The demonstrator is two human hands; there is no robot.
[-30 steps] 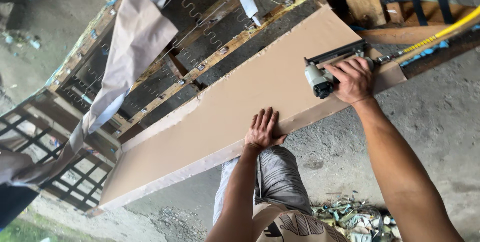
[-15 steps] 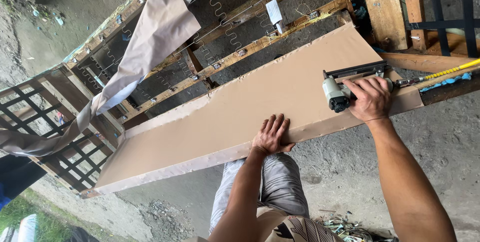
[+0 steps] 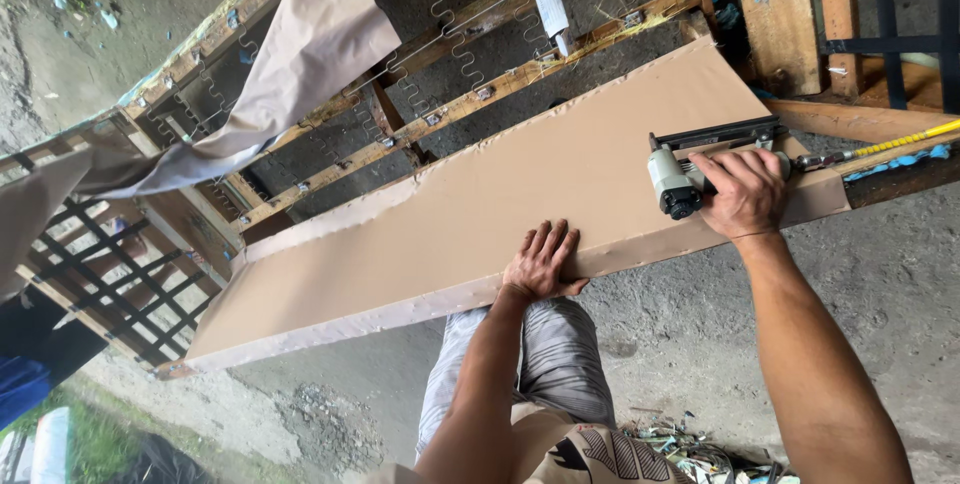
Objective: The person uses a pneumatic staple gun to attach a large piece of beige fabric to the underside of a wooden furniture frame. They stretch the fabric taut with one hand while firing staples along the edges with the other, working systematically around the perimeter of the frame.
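Observation:
A long tan cardboard sheet point(image 3: 480, 204) covers the front rail of an upturned wooden sofa frame point(image 3: 470, 104). My left hand point(image 3: 543, 262) lies flat, fingers spread, on the sheet's near edge at the middle. My right hand point(image 3: 738, 192) grips a grey pneumatic staple gun point(image 3: 690, 164), its nose pressed against the sheet near the right end. A yellow air hose point(image 3: 900, 144) runs off to the right from the gun.
Zigzag springs point(image 3: 440, 4) span the frame behind the sheet. A loose tan cloth point(image 3: 300, 64) hangs over the frame's upper left. Black webbing point(image 3: 110, 274) crosses the left end. Wooden boards point(image 3: 780, 4) stand at upper right. Scraps point(image 3: 680, 439) lie on the concrete floor by my legs.
The view has shifted, so the frame sits lower and more to the left. Both hands keep their places on the sheet and the staple gun.

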